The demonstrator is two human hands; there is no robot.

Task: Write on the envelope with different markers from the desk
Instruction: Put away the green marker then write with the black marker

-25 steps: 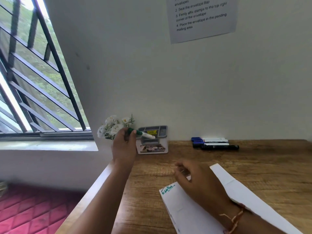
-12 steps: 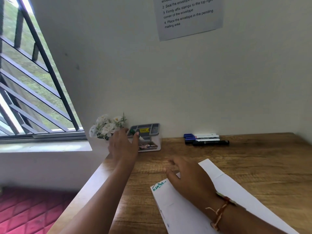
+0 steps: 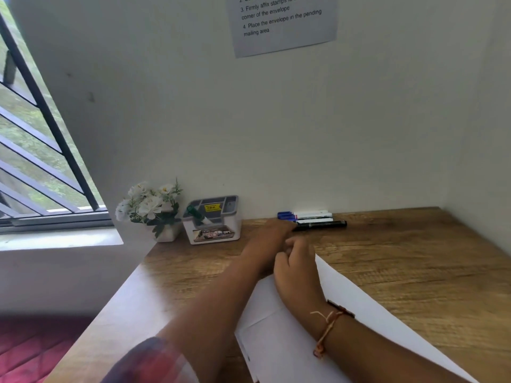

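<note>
The white envelope (image 3: 279,338) lies on the wooden desk (image 3: 401,261); my arms hide its near-left corner. My right hand (image 3: 296,269) rests on its far end with fingers curled, pinning it down. My left hand (image 3: 269,234) stretches across to the right, and its fingertips touch the capped ends of the markers (image 3: 315,220) lying against the wall: two with blue caps and a black one. Nothing is held in my left hand. The green marker (image 3: 197,214) stands tilted in the small white organizer box (image 3: 213,230).
A small pot of white flowers (image 3: 150,205) stands left of the organizer at the desk's back left corner. A printed instruction sheet (image 3: 284,20) hangs on the wall. A barred window (image 3: 33,134) is at the left, red floor below.
My left hand dropped the green marker into the organizer box and swung right to the row of markers. My right hand's fingers curled on the envelope. The camera tilted up and left.
</note>
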